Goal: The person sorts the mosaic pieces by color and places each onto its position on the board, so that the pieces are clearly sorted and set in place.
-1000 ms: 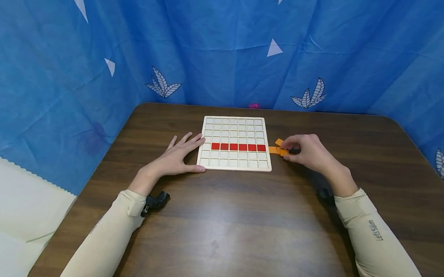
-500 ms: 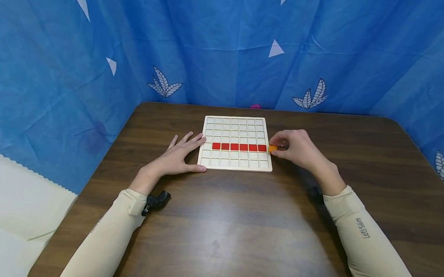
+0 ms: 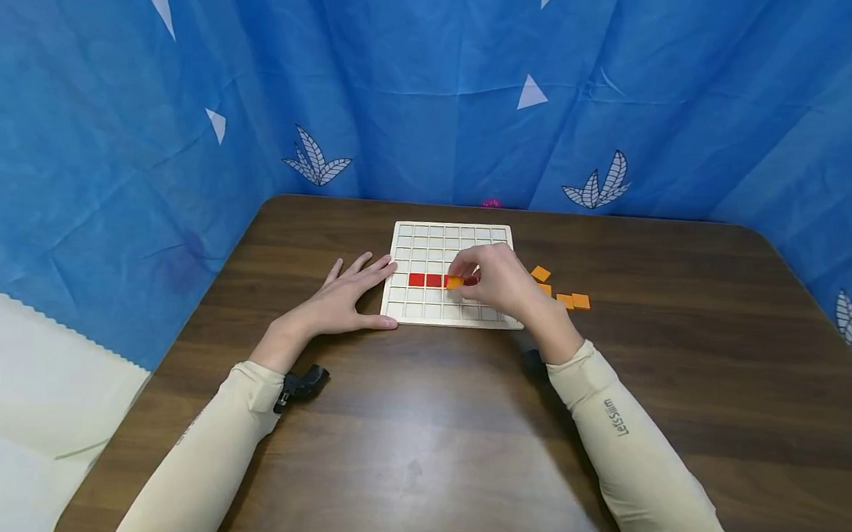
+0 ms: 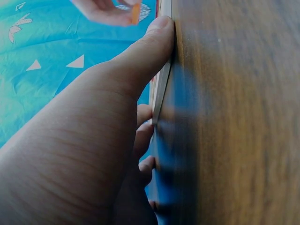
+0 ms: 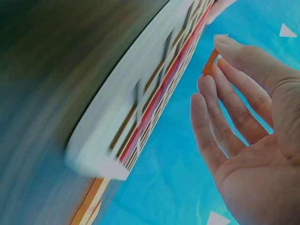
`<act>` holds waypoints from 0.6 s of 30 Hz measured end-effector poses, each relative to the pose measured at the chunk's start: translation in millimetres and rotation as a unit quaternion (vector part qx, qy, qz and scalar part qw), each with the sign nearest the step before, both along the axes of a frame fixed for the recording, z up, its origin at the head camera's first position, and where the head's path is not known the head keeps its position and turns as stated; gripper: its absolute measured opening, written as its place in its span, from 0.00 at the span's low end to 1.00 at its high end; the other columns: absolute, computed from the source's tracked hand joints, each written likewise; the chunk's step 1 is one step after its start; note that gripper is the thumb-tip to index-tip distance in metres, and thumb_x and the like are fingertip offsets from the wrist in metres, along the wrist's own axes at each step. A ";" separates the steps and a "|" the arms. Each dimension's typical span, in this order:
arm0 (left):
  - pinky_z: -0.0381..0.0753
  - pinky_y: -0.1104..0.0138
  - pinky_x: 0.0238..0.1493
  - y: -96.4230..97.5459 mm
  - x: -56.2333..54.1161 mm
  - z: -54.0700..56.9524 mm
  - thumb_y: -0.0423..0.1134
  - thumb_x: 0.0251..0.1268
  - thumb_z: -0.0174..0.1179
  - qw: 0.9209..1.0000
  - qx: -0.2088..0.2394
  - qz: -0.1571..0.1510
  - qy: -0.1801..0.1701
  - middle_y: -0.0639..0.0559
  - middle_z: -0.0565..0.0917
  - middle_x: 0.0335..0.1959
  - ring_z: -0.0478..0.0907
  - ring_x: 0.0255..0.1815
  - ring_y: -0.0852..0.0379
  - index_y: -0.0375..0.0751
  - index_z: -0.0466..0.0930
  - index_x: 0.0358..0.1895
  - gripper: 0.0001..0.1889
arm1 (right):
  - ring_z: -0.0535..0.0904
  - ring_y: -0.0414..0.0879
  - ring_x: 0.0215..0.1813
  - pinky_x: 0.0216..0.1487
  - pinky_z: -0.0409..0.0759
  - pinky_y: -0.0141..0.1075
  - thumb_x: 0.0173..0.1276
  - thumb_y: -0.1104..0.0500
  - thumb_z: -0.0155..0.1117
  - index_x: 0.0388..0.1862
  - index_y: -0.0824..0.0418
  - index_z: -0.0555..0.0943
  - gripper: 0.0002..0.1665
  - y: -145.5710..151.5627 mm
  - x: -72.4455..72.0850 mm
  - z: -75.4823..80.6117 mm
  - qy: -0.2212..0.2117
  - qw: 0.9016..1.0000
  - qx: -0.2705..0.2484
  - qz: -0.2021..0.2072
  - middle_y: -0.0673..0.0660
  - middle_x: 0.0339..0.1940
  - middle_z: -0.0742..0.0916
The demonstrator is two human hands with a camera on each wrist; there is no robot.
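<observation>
My right hand [image 3: 493, 278] hovers over a square wooden grid board [image 3: 442, 314], pinching an orange square tile [image 3: 455, 283] between thumb and fingertips. In the right wrist view the same tile [image 5: 211, 62] is seen edge-on, raised above the board. Red tiles [image 3: 416, 280] fill part of one row of the board; the right hand hides several of them. My left hand [image 3: 332, 304] lies spread at the board's left side, thumb and fingertips at its edge. In the left wrist view, the thumb [image 4: 161, 35] rests against the board's edge.
Several loose orange tiles [image 3: 581, 301] lie on the dark wooden table [image 3: 417, 423] just right of the board. A blue patterned curtain [image 3: 406, 102] hangs behind the table. A black wrist camera [image 3: 305, 384] is strapped at the left wrist.
My right hand has picked an orange tile from the group at the right and carried it left over the board. The remaining orange tiles are uncovered. My left hand has stayed put.
</observation>
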State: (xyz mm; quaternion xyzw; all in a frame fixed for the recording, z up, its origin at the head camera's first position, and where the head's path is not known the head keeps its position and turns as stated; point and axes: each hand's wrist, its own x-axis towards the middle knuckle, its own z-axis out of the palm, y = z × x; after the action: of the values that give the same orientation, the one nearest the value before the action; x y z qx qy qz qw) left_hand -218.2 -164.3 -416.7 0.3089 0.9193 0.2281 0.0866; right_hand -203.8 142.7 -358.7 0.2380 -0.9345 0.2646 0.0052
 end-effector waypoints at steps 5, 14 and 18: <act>0.29 0.33 0.82 -0.5 0.0 -1.0 0.70 0.62 0.69 1.000 -0.001 0.000 -0.001 0.54 0.50 0.89 0.38 0.90 0.41 0.55 0.52 0.87 0.55 | 0.86 0.50 0.41 0.46 0.85 0.40 0.58 0.60 0.85 0.41 0.60 0.92 0.13 -18.4 -4.9 -2.9 0.007 1.000 -0.007 0.017 0.54 0.36 0.92; 0.29 0.33 0.82 -1.1 -0.2 0.3 0.70 0.62 0.69 1.000 0.002 0.000 0.000 0.54 0.50 0.89 0.38 0.90 0.41 0.55 0.52 0.87 0.55 | 0.86 0.50 0.38 0.46 0.85 0.39 0.58 0.61 0.85 0.38 0.61 0.92 0.11 -42.4 -9.4 -10.9 0.009 0.999 -0.018 0.034 0.54 0.33 0.92; 0.29 0.34 0.82 -1.0 0.2 0.7 0.69 0.62 0.69 1.000 0.003 -0.001 -0.001 0.55 0.50 0.89 0.38 0.90 0.42 0.55 0.52 0.87 0.55 | 0.86 0.47 0.37 0.46 0.85 0.38 0.57 0.61 0.86 0.37 0.61 0.92 0.11 -51.8 -10.8 -13.2 0.000 0.999 -0.010 0.045 0.55 0.33 0.92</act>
State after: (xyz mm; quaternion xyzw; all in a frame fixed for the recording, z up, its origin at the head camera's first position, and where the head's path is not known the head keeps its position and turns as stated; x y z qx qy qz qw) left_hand -218.0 -165.3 -416.0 0.3097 0.9181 0.2317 0.0870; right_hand -214.6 90.9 -371.9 0.2793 -0.9204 0.2737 -0.0046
